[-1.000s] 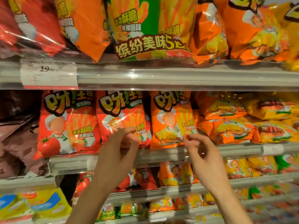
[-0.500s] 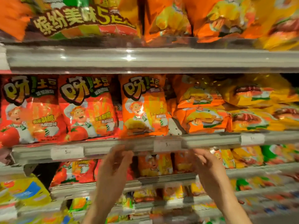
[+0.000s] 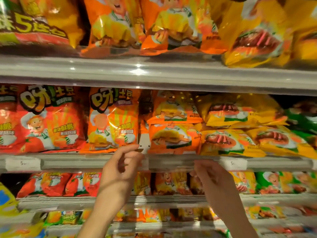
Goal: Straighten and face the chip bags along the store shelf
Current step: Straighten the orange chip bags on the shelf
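On the middle shelf (image 3: 103,163) an orange chip bag (image 3: 112,120) stands upright facing out, with a red chip bag (image 3: 49,117) upright to its left. To its right, orange bags (image 3: 173,136) and yellow bags (image 3: 233,140) lie flat in stacks. My left hand (image 3: 120,167) is raised in front of the shelf rail just below the orange upright bag, fingers loosely curled and empty. My right hand (image 3: 211,176) hangs below the rail under the flat orange bags, fingers bent, holding nothing.
The upper shelf (image 3: 154,73) carries large orange and yellow bags overhanging its edge. A white divider (image 3: 144,143) stands between the upright and flat orange bags. Price tags (image 3: 23,164) sit on the rail. Lower shelves (image 3: 163,200) hold small snack packs.
My view has shifted right along the shelf. Both hands dropped from the upright bags to the rail, then rose slightly; they let go of the bags.
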Demonstrator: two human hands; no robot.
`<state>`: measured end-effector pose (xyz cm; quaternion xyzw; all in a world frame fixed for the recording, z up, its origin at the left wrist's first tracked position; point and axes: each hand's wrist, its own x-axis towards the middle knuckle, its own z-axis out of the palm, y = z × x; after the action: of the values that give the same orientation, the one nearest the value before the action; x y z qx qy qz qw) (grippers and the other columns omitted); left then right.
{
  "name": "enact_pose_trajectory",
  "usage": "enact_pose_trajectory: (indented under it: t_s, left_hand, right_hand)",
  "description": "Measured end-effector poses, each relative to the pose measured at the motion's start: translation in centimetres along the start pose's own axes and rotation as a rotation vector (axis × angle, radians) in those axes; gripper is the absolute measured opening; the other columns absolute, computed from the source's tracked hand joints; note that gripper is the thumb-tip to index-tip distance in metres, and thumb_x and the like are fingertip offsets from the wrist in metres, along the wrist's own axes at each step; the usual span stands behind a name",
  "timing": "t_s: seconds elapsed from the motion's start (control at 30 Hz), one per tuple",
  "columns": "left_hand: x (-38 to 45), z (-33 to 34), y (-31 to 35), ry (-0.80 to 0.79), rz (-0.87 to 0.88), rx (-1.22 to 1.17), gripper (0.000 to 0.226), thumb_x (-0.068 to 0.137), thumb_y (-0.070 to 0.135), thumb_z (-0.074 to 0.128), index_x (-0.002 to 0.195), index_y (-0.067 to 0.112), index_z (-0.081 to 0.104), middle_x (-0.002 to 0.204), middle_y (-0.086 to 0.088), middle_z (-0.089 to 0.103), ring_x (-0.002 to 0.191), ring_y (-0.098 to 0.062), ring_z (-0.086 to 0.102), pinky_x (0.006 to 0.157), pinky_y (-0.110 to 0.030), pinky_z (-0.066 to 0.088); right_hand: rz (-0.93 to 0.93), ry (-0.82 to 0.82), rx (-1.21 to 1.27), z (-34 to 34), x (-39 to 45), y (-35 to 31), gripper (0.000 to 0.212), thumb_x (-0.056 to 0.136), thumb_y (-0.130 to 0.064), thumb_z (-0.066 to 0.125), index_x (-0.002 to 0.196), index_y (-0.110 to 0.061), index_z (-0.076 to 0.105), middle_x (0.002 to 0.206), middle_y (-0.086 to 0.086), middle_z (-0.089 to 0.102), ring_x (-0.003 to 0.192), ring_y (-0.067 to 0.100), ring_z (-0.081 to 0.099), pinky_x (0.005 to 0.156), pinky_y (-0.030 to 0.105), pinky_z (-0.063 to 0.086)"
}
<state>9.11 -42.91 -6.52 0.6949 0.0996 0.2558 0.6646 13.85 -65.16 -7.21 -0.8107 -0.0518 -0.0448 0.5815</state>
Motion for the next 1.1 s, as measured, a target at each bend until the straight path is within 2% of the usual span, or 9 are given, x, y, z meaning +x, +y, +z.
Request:
enact_pose_trajectory:
  t_s: [0.13,0.2,0.3,0.4,0.47,0.5,0.73,0.97,1.1]
  left_hand:
    - [1.4,0.4,1.6,-0.037,0.082,0.068,0.031,0.08,0.044,0.065,0.107,0.029,0.068,0.091,-0.001,0.073,0.084,-0.014,0.069,0.072,-0.023,0.055]
    - [2.5,0.6,2.3,-0.045,0.118,0.098,0.026,0.086,0.042,0.07,0.109,0.03,0.067,0.089,0.01,0.073,0.081,-0.005,0.069,0.067,-0.015,0.051]
    - [4.6,1.2,3.2,-0.071,0.183,0.203,0.028,0.092,0.033,0.067,0.119,0.03,0.063,0.096,0.009,0.07,0.078,0.001,0.065,0.067,-0.015,0.05]
    - [7.2,1.9,3.8,-0.118,0.264,0.395,0.049,0.092,0.044,0.064,0.137,0.029,0.051,0.125,0.006,0.057,0.098,0.001,0.06,0.08,-0.013,0.048]
    - [8.8,2.7,4.2,-0.163,0.266,0.481,0.062,0.089,0.057,0.059,0.143,0.032,0.041,0.136,0.004,0.053,0.116,-0.01,0.057,0.097,-0.032,0.049]
    - [9.5,3.2,4.4,-0.181,0.255,0.513,0.066,0.089,0.061,0.057,0.145,0.033,0.037,0.139,0.002,0.054,0.122,-0.016,0.056,0.102,-0.038,0.048]
    - [12.1,6.2,5.5,-0.261,0.142,0.658,0.071,0.096,0.057,0.05,0.155,0.03,0.022,0.144,-0.011,0.055,0.129,-0.035,0.052,0.1,-0.034,0.043]
    - [12.3,5.3,5.3,-0.188,0.13,0.451,0.062,0.09,0.053,0.062,0.145,0.032,0.042,0.133,0.0,0.059,0.124,-0.025,0.055,0.098,-0.03,0.045]
    - [11.2,3.3,5.4,-0.257,0.17,0.293,0.061,0.083,0.058,0.065,0.139,0.036,0.05,0.13,0.015,0.061,0.122,-0.008,0.057,0.101,-0.03,0.046]
  right_hand:
    - [-0.104,-0.004,-0.096,-0.8,-0.3,-1.7,0.012,0.097,-0.031,0.06,0.091,-0.034,0.07,0.073,-0.012,0.071,0.063,0.005,0.064,0.059,0.018,0.048]
    - [-0.192,-0.006,-0.146,-1.1,-0.3,-2.8,0.012,0.097,-0.036,0.059,0.092,-0.034,0.07,0.076,-0.017,0.07,0.068,0.001,0.064,0.061,0.013,0.046]
    - [-0.425,0.073,-0.299,-0.9,0.6,-4.4,0.019,0.101,-0.034,0.057,0.089,-0.028,0.071,0.072,-0.015,0.068,0.069,0.004,0.064,0.062,0.016,0.047]
    - [-0.737,0.254,-0.512,0.0,2.6,-6.2,0.012,0.095,-0.021,0.061,0.097,-0.017,0.072,0.09,-0.011,0.069,0.085,0.004,0.061,0.077,0.019,0.048]
    - [-0.81,0.253,-0.574,0.2,4.3,-7.5,0.016,0.098,-0.021,0.06,0.106,-0.013,0.069,0.103,-0.004,0.068,0.098,0.012,0.06,0.086,0.025,0.048]
    - [-0.797,0.218,-0.611,0.2,5.0,-8.2,0.02,0.1,-0.025,0.056,0.112,-0.013,0.067,0.109,-0.002,0.067,0.104,0.014,0.059,0.09,0.028,0.047]
    - [-0.588,0.08,-0.813,0.7,7.3,-8.4,0.046,0.105,-0.039,0.039,0.142,-0.014,0.05,0.139,0.003,0.054,0.131,0.019,0.045,0.109,0.031,0.036]
    - [-0.474,0.106,-0.722,-0.3,7.5,-8.3,0.048,0.106,-0.043,0.036,0.143,-0.015,0.047,0.139,0.002,0.054,0.13,0.018,0.046,0.106,0.03,0.034]
    - [-0.413,0.106,-0.634,-0.3,7.4,-9.3,0.057,0.105,-0.053,0.033,0.146,-0.016,0.045,0.143,0.002,0.055,0.134,0.018,0.047,0.108,0.033,0.037]
